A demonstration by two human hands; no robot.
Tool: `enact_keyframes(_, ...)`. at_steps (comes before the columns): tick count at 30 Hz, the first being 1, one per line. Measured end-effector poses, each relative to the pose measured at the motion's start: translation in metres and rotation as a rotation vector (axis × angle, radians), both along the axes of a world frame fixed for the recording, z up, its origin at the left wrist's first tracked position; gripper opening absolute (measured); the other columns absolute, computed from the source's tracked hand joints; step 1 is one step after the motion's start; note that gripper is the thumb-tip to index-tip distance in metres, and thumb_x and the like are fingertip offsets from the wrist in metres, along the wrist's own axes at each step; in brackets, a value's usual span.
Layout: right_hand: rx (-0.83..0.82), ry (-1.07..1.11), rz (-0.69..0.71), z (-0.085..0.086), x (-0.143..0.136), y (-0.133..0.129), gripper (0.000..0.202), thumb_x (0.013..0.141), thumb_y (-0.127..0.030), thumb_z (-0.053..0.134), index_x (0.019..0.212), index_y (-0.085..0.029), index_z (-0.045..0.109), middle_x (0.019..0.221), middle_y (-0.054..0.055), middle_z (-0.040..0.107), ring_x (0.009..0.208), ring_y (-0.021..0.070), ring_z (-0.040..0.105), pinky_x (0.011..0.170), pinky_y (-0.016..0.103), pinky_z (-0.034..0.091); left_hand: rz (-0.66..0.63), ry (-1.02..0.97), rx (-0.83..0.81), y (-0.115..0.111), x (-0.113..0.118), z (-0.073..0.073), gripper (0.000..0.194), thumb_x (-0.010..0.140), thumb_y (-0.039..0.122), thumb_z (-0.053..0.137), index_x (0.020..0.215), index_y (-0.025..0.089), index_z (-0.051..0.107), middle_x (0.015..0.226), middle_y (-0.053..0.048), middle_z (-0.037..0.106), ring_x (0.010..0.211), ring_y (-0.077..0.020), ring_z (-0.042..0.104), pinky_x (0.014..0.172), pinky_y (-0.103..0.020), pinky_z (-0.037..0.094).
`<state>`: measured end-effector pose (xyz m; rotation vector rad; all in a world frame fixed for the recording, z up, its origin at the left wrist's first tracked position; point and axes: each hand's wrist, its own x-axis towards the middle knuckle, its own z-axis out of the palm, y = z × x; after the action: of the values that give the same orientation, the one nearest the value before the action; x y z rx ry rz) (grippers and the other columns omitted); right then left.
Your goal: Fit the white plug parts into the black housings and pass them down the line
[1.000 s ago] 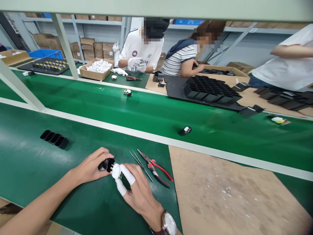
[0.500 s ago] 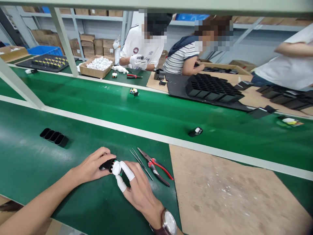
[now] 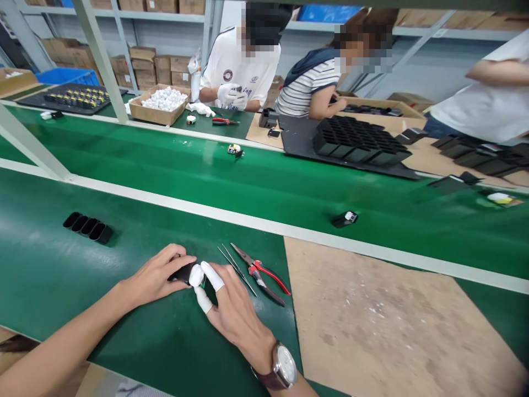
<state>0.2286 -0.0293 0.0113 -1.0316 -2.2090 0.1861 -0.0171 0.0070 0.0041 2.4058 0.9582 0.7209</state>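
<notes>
My left hand is closed around a small black plastic case, holding it tilted just above the green bench. My right hand, with white finger cots on thumb and forefinger, pinches a circuit board with a rounded white part at the case's mouth. A sliver of green board shows beside the white part; whatever is inside the case is hidden. Right of my hands lie metal tweezers and red-and-black pliers. Several joined black cases stand at the left.
A brown board covers the bench on the right. Beyond a white rail runs a green conveyor belt, carrying a black case and a circuit board. Co-workers sit opposite, near a box of white parts and rows of black cases.
The board has gone further into the case; components seen between the white part and the case are now covered. Pieces on the belt have shifted right. The head view has tilted slightly.
</notes>
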Motion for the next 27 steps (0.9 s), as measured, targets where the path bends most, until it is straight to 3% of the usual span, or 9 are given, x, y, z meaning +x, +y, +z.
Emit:
enact_keyframes(8,-0.056,-0.004,0.017,0.001,-0.001,0.0,0.052,0.105,-0.017,0.054,0.155,-0.017,0.039,0.126,0.015,0.067,0.098,0.0286,0.064,0.081,0.046,0.06,-0.012,-0.007,-0.007,-0.001,0.004,0.0,0.053,0.104,0.029,0.065,0.153,0.03,0.044,0.124,-0.012,0.056,0.114,-0.0276,0.062,0.096,-0.042,0.058)
enact_keyframes(15,-0.073,0.296,0.142,-0.014,0.006,0.003,0.037,0.101,-0.013,0.067,0.135,-0.022,0.055,0.133,0.013,0.067,0.111,0.0253,0.065,0.091,0.045,0.061,-0.025,-0.086,-0.218,-0.006,0.009,-0.001,0.047,0.104,0.031,0.065,0.148,0.027,0.047,0.125,-0.01,0.058,0.1,-0.022,0.064,0.086,-0.034,0.059)
enact_keyframes(18,-0.059,0.243,0.145,-0.012,0.006,0.001,0.028,0.101,-0.011,0.065,0.126,-0.023,0.058,0.138,0.014,0.064,0.111,0.026,0.065,0.088,0.047,0.061,-0.016,-0.106,-0.27,-0.008,0.013,0.001,0.042,0.102,0.025,0.065,0.142,0.025,0.051,0.12,-0.008,0.06,0.092,-0.0193,0.062,0.081,-0.031,0.057)
enact_keyframes(22,-0.069,0.145,0.129,-0.007,0.003,0.0,0.018,0.102,-0.02,0.067,0.119,-0.021,0.061,0.14,0.014,0.064,0.12,0.0296,0.062,0.093,0.051,0.06,0.002,-0.088,-0.273,-0.009,0.016,0.003,0.041,0.1,0.018,0.062,0.139,0.024,0.054,0.121,-0.009,0.061,0.096,-0.0202,0.063,0.085,-0.032,0.056)
enact_keyframes(27,-0.062,0.111,0.117,-0.005,0.0,0.003,0.019,0.102,-0.023,0.067,0.121,-0.02,0.062,0.14,0.014,0.064,0.124,0.0299,0.061,0.098,0.051,0.058,0.008,-0.074,-0.293,-0.008,0.015,0.004,0.042,0.099,0.018,0.065,0.139,0.024,0.055,0.122,-0.008,0.061,0.097,-0.0198,0.063,0.085,-0.031,0.056)
